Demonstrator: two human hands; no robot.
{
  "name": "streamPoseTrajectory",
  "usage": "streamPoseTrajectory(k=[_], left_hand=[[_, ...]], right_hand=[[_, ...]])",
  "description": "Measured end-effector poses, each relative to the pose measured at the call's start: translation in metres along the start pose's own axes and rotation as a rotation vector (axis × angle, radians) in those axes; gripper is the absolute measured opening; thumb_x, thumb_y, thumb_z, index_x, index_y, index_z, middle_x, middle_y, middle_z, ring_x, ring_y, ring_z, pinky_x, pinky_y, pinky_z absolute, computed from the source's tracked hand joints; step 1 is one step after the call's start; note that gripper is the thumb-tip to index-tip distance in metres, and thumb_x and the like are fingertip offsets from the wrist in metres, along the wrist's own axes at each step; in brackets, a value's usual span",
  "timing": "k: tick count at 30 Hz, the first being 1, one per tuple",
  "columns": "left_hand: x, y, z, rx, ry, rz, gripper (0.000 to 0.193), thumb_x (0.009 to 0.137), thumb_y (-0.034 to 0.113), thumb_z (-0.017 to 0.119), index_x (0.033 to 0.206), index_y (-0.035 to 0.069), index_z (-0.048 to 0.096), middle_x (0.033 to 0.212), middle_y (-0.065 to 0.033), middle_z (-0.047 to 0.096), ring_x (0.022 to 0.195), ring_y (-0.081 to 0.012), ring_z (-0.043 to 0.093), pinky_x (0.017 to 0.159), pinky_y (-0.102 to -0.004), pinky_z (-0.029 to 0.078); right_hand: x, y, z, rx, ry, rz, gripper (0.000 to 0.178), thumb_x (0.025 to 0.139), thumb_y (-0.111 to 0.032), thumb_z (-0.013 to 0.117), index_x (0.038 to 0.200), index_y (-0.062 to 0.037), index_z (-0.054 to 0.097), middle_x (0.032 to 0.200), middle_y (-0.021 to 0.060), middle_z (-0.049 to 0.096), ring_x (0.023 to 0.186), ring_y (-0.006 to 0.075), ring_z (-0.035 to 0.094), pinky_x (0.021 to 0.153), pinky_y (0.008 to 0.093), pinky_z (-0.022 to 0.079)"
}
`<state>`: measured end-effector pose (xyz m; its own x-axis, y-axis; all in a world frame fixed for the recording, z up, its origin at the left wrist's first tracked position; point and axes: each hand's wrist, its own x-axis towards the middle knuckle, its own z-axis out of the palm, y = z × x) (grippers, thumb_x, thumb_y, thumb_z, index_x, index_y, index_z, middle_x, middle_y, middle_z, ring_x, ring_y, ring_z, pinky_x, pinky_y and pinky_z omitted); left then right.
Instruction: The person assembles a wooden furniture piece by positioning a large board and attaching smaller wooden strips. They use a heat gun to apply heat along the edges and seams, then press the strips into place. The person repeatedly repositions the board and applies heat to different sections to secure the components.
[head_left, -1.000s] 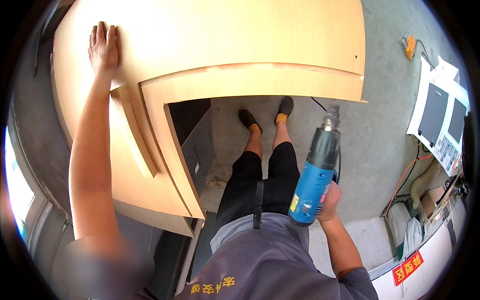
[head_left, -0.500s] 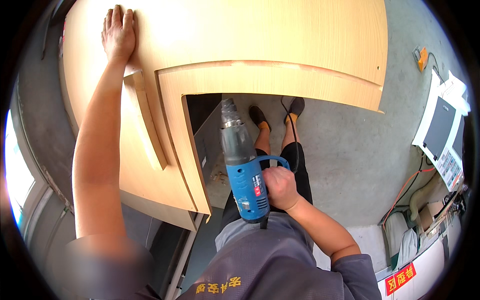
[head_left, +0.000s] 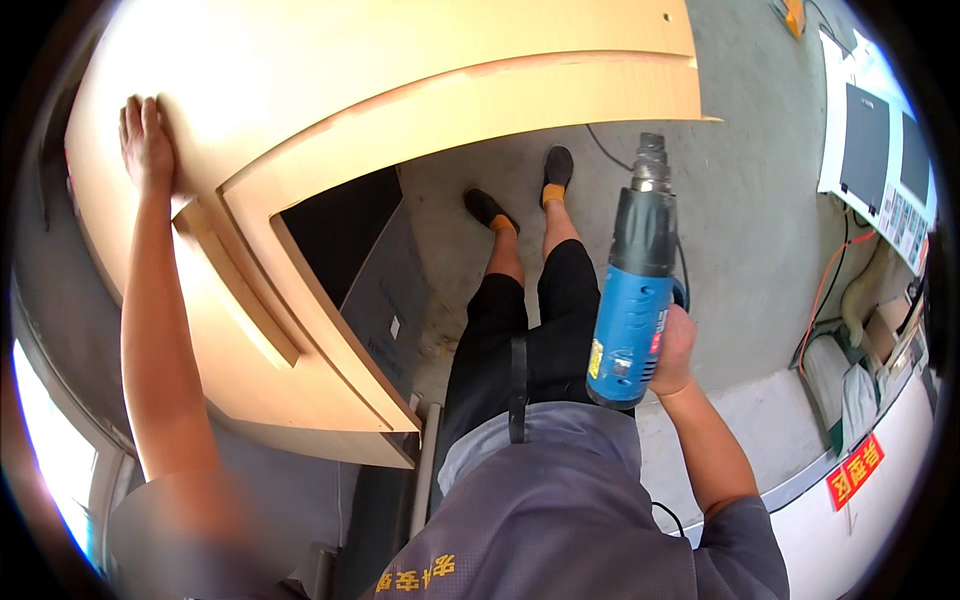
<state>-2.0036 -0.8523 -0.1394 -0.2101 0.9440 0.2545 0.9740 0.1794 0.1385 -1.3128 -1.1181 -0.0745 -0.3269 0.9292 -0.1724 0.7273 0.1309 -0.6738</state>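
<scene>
My right hand (head_left: 675,350) is closed round the handle of a blue and dark grey heat gun (head_left: 638,290). Its metal nozzle points away from me, over the floor to the right of the panel's inner cut-out. My left hand (head_left: 148,150) lies flat, fingers stretched out, on a pale wood-grain panel (head_left: 330,70). A narrow wooden strip (head_left: 240,285) stands on the panel just below that hand. Along the cut-out runs a grooved border (head_left: 480,95), with edging hanging past its right corner.
A dark board (head_left: 385,310) shows beneath the cut-out. Grey floor (head_left: 760,230) lies to the right, with an orange tool (head_left: 792,18) at the far side. A white display board (head_left: 865,150), an orange cable (head_left: 825,275) and a red sign (head_left: 856,472) are along the right.
The heat gun in my right hand has swung right, from the cut-out to over the floor. The view has shifted, so the panel sits further left; my left hand stays flat on it.
</scene>
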Motion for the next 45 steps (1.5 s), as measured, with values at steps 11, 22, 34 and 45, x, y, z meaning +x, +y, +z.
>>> streamPoseTrajectory(k=[11,22,34,45], left_hand=[[-0.001,0.015,-0.005,-0.074,-0.034,-0.062,0.071,0.100,0.054,0.038,0.149,0.002,0.040,0.156,-0.0209,0.035,0.147,-0.0346,0.028,0.120,-0.0421,0.021],[-0.003,0.028,-0.009,-0.045,-0.060,-0.116,0.072,0.099,0.056,0.037,0.151,0.006,0.038,0.159,-0.0176,0.030,0.148,-0.0319,0.025,0.120,-0.0409,0.020],[0.017,0.053,-0.010,0.237,-0.208,-0.388,0.082,0.092,0.069,0.039,0.141,0.004,0.046,0.143,-0.0169,0.045,0.139,-0.0317,0.035,0.114,-0.0555,0.024],[0.011,0.095,-0.014,0.085,-0.082,-0.433,0.087,0.093,0.070,0.034,0.154,0.008,0.031,0.163,-0.0151,0.023,0.152,-0.0303,0.015,0.121,-0.0550,0.009]], right_hand=[[0.037,-0.067,0.073,0.252,-0.067,-0.274,0.020,0.070,-0.012,0.064,0.087,-0.0037,0.060,0.077,0.0102,0.061,0.069,0.0274,0.062,0.060,0.0370,0.049],[0.032,-0.081,0.056,0.285,-0.010,-0.165,0.020,0.070,-0.012,0.067,0.086,-0.0028,0.060,0.074,0.0105,0.059,0.067,0.0283,0.061,0.060,0.0375,0.048],[0.013,-0.048,-0.011,0.257,-0.083,0.044,0.029,0.073,-0.018,0.078,0.093,-0.0021,0.064,0.082,0.0137,0.066,0.069,0.0301,0.065,0.060,0.0387,0.052],[0.067,-0.117,0.057,0.443,-0.255,-0.235,0.022,0.069,-0.012,0.071,0.084,-0.0031,0.059,0.070,0.0116,0.060,0.065,0.0313,0.062,0.059,0.0394,0.048]])
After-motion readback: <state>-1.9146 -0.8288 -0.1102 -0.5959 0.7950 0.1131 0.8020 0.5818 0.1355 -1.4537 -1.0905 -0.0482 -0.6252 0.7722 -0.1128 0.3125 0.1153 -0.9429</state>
